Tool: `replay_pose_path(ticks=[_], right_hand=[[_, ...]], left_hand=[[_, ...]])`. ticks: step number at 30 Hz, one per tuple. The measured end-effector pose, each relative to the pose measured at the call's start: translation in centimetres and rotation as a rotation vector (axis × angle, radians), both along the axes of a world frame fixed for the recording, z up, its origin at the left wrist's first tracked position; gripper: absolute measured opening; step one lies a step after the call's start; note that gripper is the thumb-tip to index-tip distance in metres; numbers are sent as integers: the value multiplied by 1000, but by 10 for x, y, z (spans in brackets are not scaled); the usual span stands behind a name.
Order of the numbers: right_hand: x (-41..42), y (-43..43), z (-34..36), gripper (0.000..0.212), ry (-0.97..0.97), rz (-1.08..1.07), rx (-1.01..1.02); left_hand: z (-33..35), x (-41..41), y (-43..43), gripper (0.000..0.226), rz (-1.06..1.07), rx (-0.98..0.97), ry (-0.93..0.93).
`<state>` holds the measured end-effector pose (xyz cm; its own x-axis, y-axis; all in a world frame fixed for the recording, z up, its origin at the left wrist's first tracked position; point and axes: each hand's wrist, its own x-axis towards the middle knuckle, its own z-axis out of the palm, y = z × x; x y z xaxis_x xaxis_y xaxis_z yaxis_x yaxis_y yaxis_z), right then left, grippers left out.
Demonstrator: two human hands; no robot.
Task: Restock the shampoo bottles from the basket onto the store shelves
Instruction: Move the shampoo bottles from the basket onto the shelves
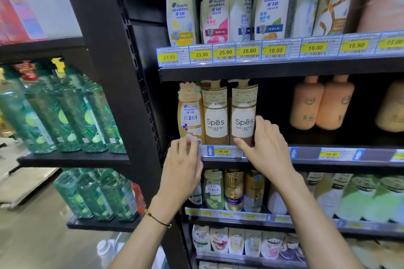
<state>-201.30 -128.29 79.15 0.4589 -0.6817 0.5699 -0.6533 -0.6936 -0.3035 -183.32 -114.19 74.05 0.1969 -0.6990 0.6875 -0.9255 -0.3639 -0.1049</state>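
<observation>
Item: middle shelf [306, 160], second tier of the black store rack, taken as landmark.

Stock on the shelf, left end: one gold Head & Shoulders bottle [190, 116], then two Spes bottles side by side, the left Spes bottle [215, 116] and the right Spes bottle [243, 116], all upright and faced forward above the 49.00 price tag [223, 151]. Further right on the same shelf a gap is seen, then two peach bottles [321, 102] set further back.

Right hand [269, 148]: raised to the shelf's front edge, wrist bent upward, fingers [262, 122] spread wide around the right side and base of the right Spes bottle, thumb low at its front. The bottle is judged to be steadied and squared into line.

Left hand [183, 161]: raised at the shelf's left end, fingers curled narrow at the foot of the Head & Shoulders bottle; whether it is gripped cannot be told. A cord bracelet [157, 219] is worn at the wrist.

Basket: not in view.
</observation>
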Motion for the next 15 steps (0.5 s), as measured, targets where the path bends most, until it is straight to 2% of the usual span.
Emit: replay_pose_path(ticks=[5,10,15], right_hand=[[2,50,-14,62,-8,-87,-124],[16,130,-44,55,88,-73,-121],[28,203,-83,49,181,-14,-32]], left_hand=[[3,5,24,43,-79,88,19],[-14,18,79,35,-215,188,-11],[-49,45,142,34,-223,285,25]])
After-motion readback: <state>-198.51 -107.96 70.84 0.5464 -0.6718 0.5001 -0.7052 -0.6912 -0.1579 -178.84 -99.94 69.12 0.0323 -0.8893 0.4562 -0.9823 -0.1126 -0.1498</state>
